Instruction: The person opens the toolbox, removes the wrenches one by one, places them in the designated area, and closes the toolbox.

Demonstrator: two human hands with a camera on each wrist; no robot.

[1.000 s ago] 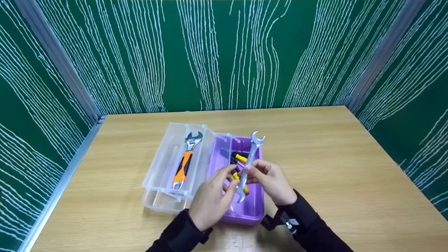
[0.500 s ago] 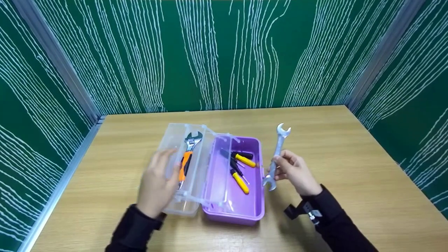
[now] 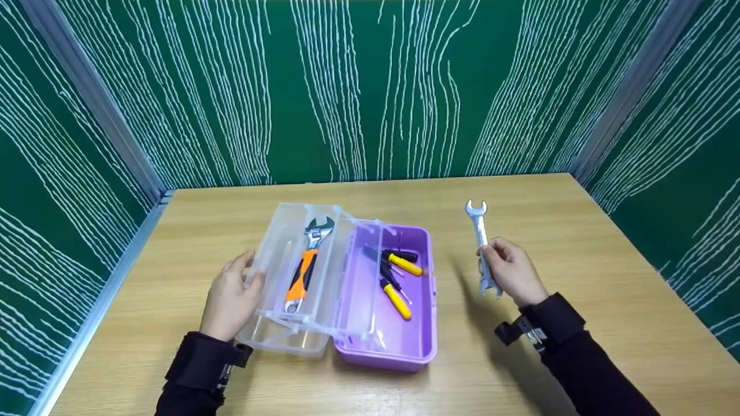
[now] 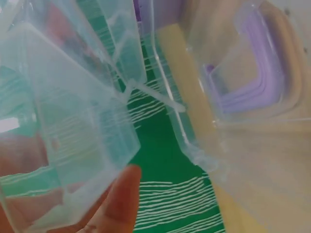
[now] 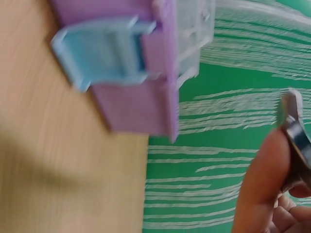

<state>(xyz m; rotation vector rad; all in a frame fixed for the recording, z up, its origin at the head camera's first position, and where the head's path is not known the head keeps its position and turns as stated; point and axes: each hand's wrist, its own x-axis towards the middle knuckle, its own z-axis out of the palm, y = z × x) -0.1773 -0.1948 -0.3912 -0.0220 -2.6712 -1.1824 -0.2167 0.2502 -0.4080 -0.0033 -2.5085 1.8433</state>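
We locate the left hand (image 3: 230, 300) at the left outer edge of the translucent colourless plastic lid unit (image 3: 274, 266). In the left wrist view its fingers show only blurred through the plastic, with the thumb at the edge; we cannot tell whether they grip it.

Inside the lid unit lies the adjustable wrench with orange-and-black handle (image 3: 303, 274), its dark metal head at the far end.

To the right stands the open rectangular purple plastic box (image 3: 387, 362). A clear panel of the lid unit overlaps its left side, veiling the tool tips beneath. We identify two yellow-handled screwdrivers (image 3: 396, 299); the dark tools among them are hard to separate. The pale blue latch (image 5: 102, 53) on the box shows in the right wrist view.

Right of the box, the right hand (image 3: 514, 274) pinches the silver double open-ended wrench (image 3: 481, 231) above the wooden table (image 3: 578, 260). The fingers cover part of its shank; the right wrist view cuts it off.
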